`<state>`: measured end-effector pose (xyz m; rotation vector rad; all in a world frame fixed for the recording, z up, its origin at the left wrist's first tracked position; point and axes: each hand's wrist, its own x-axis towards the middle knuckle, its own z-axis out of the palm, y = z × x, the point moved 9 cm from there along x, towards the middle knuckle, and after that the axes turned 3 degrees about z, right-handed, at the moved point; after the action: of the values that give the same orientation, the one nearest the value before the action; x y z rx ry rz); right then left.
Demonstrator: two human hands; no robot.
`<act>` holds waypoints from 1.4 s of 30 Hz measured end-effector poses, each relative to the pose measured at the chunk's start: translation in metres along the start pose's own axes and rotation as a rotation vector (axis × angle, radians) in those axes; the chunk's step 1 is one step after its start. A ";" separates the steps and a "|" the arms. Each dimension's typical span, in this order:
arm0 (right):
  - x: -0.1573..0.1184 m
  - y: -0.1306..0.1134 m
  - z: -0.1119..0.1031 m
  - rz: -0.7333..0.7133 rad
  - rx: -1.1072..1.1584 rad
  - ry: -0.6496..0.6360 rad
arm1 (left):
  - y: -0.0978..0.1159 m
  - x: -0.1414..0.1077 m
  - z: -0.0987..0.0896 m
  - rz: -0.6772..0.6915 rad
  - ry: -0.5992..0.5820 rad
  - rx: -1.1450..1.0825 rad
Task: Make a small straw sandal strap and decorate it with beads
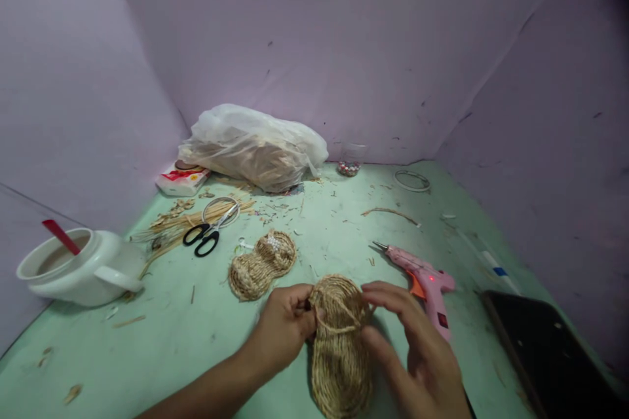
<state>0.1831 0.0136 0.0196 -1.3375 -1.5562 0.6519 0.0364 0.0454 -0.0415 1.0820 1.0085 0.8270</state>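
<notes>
A small slipper [341,366] of coiled straw cord, shaped like a figure eight, is in front of me. A loose loop of cord [339,329] crosses its upper half. My left hand [287,324] pinches the slipper's left edge between thumb and fingers. Along the right edge my right hand [410,344] has thumb and fingers apart, fingertips at or close to the cord; contact is hard to tell. A matching slipper [260,266] with white beads on top lies beyond my left hand. To the right, a pink glue gun [427,278] with an orange trigger shows a red light.
Black-handled scissors [209,232] lie by straw strands [171,229] at left. A white pot [98,268] stands at far left. Along the back are a plastic bag [255,147], a tissue pack [181,180], a bead cup [350,160] and a ring [411,181]. A dark phone-like slab [550,353] lies right.
</notes>
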 end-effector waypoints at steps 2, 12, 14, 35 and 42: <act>0.002 0.026 -0.001 0.242 0.127 0.018 | -0.001 0.000 -0.001 0.009 0.002 0.002; 0.004 0.046 0.008 0.454 0.342 0.024 | -0.002 0.000 -0.006 -0.010 0.013 0.041; 0.004 0.048 0.010 0.461 0.350 0.016 | -0.003 0.000 -0.006 -0.022 0.012 0.043; 0.002 0.044 0.024 0.435 0.335 -0.126 | 0.000 -0.001 -0.007 -0.023 0.017 0.057; 0.008 0.005 0.007 0.098 0.009 -0.046 | -0.002 -0.006 0.000 0.009 -0.001 0.079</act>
<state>0.1796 0.0235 0.0147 -1.4078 -1.5299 0.7545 0.0341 0.0392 -0.0424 1.1545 1.0436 0.7998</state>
